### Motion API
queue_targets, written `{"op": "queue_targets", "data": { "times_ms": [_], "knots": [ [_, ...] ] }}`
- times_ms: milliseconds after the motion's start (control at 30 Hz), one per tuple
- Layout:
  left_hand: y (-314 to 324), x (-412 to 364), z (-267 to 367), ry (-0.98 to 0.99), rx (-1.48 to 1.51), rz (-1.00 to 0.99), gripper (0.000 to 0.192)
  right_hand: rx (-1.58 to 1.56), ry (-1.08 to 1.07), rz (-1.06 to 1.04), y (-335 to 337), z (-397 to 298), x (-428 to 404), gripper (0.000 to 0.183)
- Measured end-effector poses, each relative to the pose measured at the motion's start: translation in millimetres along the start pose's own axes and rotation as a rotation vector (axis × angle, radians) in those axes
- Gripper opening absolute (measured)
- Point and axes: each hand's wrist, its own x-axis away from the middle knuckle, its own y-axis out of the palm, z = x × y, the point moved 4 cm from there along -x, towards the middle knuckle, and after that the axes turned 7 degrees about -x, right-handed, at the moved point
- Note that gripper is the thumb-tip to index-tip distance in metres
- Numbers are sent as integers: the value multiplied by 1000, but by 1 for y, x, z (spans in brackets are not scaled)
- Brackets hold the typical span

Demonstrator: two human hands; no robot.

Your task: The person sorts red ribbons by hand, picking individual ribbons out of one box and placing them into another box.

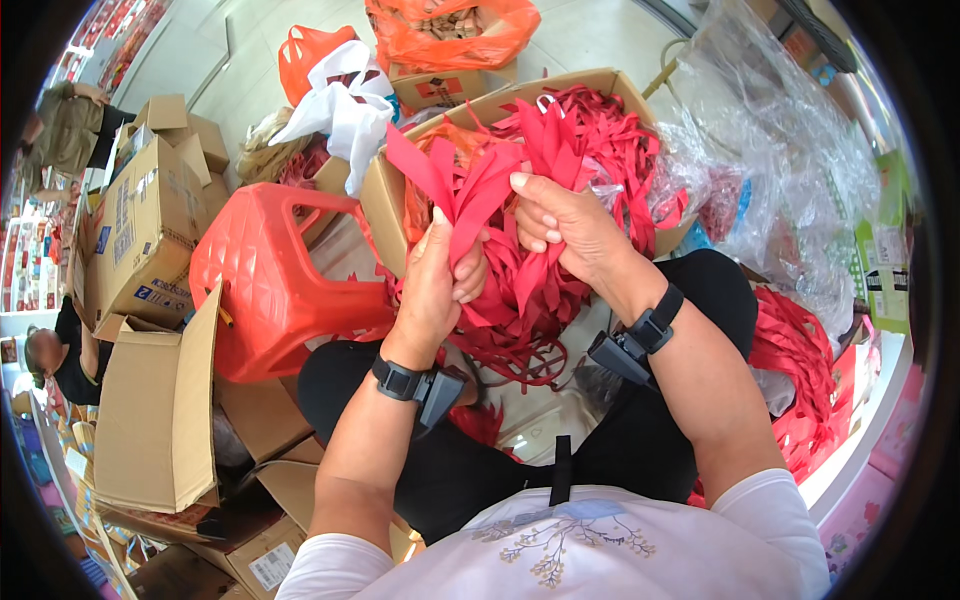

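Note:
Red fabric ribbons [484, 196] with slanted cut ends stick up out of my left hand [442, 274], which is closed around them. Just to its right, my right hand [566, 225] grips another bunch of red ribbons [551, 135], some rising above the fist and some hanging below it. Both hands are over the near side of a cardboard box [384, 214]. Inside it lies a tangled heap of red ribbons [615, 142] with an orange plastic bag [424, 202]. More ribbon [517, 337] spills over the box's near edge between my knees.
A red plastic stool [262, 262] lies tipped over at left, near open cartons [142, 420]. Clear plastic sheeting [772, 150] and a red ribbon bundle [791, 345] are at right. Behind stands an orange bag [454, 52]. Two people [75, 360] are at far left.

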Motion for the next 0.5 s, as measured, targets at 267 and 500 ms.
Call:
{"op": "queue_targets", "data": {
  "times_ms": [267, 500],
  "knots": [
    [1, 0, -4, -25, -105, 68, 45, -7, -21, 30, -5, 0, -1, 27],
    [4, 1, -4, -1, -292, 128, 35, -14, -71, 50, -14, 2, -3, 32]
  ]
}}
